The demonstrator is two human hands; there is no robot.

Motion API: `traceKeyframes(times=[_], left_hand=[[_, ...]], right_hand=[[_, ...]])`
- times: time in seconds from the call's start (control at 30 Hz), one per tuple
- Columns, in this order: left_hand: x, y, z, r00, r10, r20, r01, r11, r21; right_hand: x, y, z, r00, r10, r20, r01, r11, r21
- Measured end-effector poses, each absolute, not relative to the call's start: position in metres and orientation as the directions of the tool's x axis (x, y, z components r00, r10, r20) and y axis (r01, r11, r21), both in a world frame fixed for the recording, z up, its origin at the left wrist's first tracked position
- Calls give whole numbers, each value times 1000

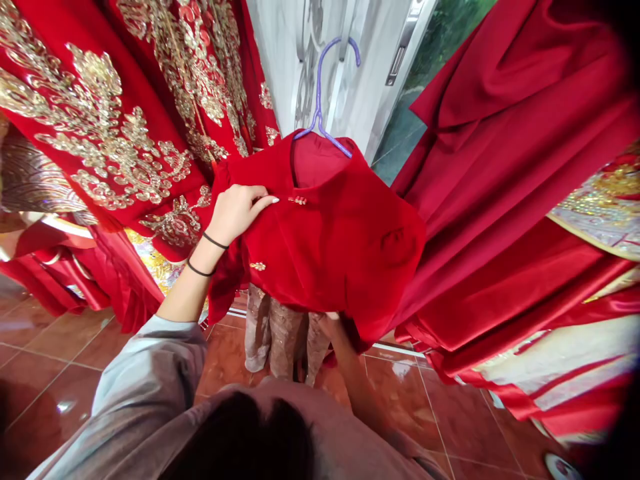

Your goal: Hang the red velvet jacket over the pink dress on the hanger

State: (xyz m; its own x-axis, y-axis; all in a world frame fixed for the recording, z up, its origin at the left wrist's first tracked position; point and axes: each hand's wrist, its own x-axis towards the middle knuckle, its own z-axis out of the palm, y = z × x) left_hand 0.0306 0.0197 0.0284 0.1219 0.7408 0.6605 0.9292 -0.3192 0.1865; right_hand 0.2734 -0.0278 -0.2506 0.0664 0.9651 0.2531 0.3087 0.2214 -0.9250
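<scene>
A short red velvet jacket [320, 233] with a stand collar and small gold fastenings hangs in front of me on a purple hanger [319, 100]. My left hand [239, 208] is closed on the cloth at the upper left of its front, beside the collar fastening, with the thumb on top and some fingers hidden. Down at the hem, my right hand [329, 323] grips the jacket's lower edge. Its thumb shows, while the other fingers are behind the cloth. The hanger's hook stands above the collar, in front of pale doors.
Red garments with gold embroidery [125, 140] hang close on the left. Plain red satin garments [500, 167] hang on the right. Behind are pale cabinet doors [280, 47] with handles. Below the jacket, a beige sparkly fabric [283, 333] hangs over the red tiled floor [400, 393].
</scene>
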Motion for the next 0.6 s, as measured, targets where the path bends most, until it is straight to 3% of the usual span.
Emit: traceKeyframes(times=[0.1, 0.23, 0.4, 0.5, 0.57, 0.6], left_hand=[[32, 39, 13, 88, 785, 614, 966, -218, 139], [39, 46, 5, 82, 781, 620, 968, -209, 135], [33, 42, 5, 79, 751, 655, 913, -318, 255], [23, 43, -8, -20, 647, 763, 770, -477, 425], [21, 44, -21, -227, 494, 839, 746, -465, 476], [23, 45, -27, -296, 415, 861, 770, -430, 472]], right_hand=[[267, -34, -263, 31, 996, 79, 224, 70, -972], [263, -38, -269, 15, 998, -57, 172, -59, -983], [270, -55, -236, -214, 966, -146, 288, -80, -954], [265, -67, -188, -291, 956, -46, 328, 54, -943], [256, -66, -148, -140, 965, 224, 367, 260, -893], [249, -62, -128, -8, 906, 423, 437, 383, -814]])
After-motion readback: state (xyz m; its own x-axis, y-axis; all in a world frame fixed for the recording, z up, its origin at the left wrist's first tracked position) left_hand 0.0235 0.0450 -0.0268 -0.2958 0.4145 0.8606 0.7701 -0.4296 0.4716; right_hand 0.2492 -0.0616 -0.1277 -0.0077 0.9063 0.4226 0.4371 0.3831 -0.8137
